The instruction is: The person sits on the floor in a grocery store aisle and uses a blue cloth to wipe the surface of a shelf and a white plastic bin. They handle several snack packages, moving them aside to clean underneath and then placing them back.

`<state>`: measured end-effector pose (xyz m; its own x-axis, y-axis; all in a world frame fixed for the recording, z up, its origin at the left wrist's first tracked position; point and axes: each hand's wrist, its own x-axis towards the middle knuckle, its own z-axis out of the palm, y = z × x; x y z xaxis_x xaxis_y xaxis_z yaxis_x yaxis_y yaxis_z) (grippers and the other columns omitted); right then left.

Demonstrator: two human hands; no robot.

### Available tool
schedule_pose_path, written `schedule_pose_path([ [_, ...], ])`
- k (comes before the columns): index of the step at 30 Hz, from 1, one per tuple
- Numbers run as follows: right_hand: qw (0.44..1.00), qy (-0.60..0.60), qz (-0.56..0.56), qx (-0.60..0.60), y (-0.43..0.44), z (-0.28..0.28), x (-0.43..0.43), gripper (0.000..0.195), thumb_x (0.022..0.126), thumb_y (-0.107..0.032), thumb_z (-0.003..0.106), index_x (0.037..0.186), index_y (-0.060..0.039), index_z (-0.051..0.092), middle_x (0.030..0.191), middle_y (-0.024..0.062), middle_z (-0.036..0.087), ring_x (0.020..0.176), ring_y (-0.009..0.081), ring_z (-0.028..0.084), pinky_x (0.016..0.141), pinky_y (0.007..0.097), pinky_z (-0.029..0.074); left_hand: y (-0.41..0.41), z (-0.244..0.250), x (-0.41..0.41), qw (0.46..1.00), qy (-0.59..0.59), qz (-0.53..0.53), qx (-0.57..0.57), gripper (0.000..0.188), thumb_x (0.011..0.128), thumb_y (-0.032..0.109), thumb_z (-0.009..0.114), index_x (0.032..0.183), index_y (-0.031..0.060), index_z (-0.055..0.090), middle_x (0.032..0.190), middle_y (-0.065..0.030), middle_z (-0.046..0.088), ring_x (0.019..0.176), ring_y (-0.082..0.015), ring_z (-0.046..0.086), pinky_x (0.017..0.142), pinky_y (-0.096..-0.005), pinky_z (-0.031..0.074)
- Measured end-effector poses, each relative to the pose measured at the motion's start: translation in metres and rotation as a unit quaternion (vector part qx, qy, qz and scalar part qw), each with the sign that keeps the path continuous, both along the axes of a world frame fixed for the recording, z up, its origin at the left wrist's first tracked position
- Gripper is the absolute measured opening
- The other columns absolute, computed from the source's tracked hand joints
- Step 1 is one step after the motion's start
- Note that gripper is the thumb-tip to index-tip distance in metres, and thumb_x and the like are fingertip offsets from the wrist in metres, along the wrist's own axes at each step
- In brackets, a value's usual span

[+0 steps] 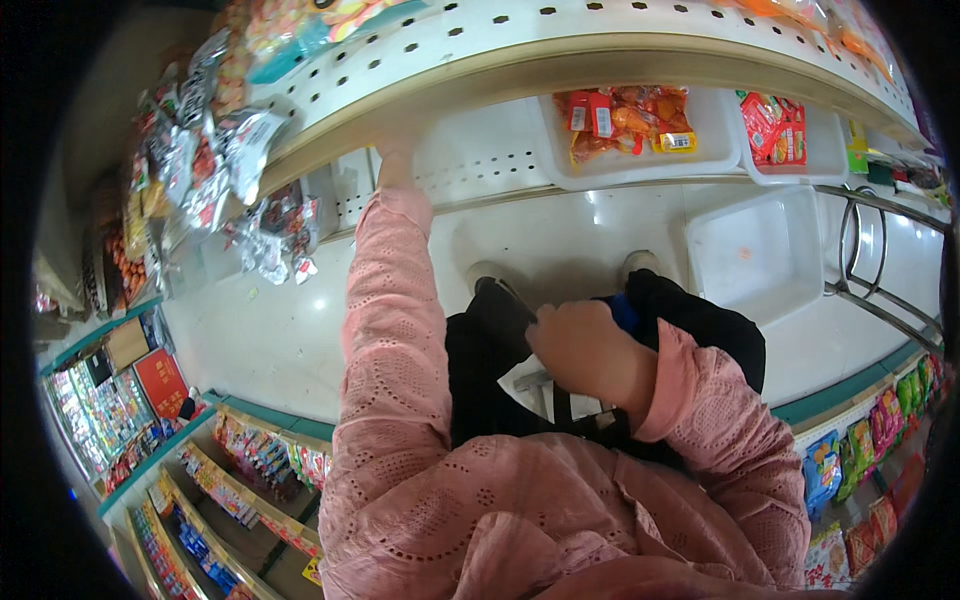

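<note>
My left hand (395,150) reaches in under the front lip of a white perforated shelf, close to the bare stretch of the lower shelf (480,161). It is blurred and its fingers are partly hidden by the lip, so what it touches does not show. In front of my lap, my right hand (585,349) is curled with its back towards me. Something blue (624,312) shows just behind it; whether the hand grips this is hidden. To the right of my left hand, a white plastic tub (551,161) holds vacuum-packed red-orange snacks (634,124).
Another white tub (832,176) holds red packets (776,135). An open white tub (750,259) stands on the tiled floor, beside a metal tube frame (855,240). Silver snack packets (202,165) crowd the left. Stocked shelves (247,495) lie behind me.
</note>
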<state>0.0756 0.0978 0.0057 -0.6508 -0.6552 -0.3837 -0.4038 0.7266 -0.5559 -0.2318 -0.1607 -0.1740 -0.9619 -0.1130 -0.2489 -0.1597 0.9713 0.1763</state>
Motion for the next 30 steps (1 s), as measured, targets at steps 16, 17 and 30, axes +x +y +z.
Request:
schedule_pose_path([
  [16,0.532,-0.204,-0.532,-0.626,-0.001,0.000,-0.064,0.029,0.094,-0.022,0.059,0.116,-0.0027,0.059,0.103,0.0060,0.063,0.092,0.0149,0.060,0.082,0.0290,0.048,0.144,0.195,0.266,0.673,-0.041,0.012,0.738,0.079,0.078,-0.005,0.042,0.153,0.0086,0.021,0.148,-0.0090,0.035,0.136,-0.0195,0.033,0.111,-0.0302,0.026],
  [17,0.554,-0.196,-0.531,-0.611,0.002,-0.001,-0.063,0.029,0.093,-0.022,0.059,0.115,-0.0026,0.059,0.104,0.0063,0.064,0.092,0.0152,0.060,0.083,0.0293,0.048,0.148,0.192,0.276,0.667,-0.034,0.044,0.743,0.071,0.086,-0.001,0.041,0.153,0.0092,0.021,0.148,-0.0092,0.034,0.136,-0.0203,0.033,0.111,-0.0317,0.025],
  [30,0.779,0.246,-0.430,-0.385,-0.013,0.008,-0.040,0.026,0.082,-0.017,0.064,0.107,-0.0119,0.060,0.108,0.0129,0.055,0.095,0.0349,0.060,0.079,0.0425,0.050,0.146,0.185,0.267,0.599,-0.001,0.121,0.791,0.040,0.105,0.035,0.037,0.127,0.0039,0.050,0.114,-0.0063,0.059,0.103,-0.0160,0.056,0.088,-0.0312,0.047],
])
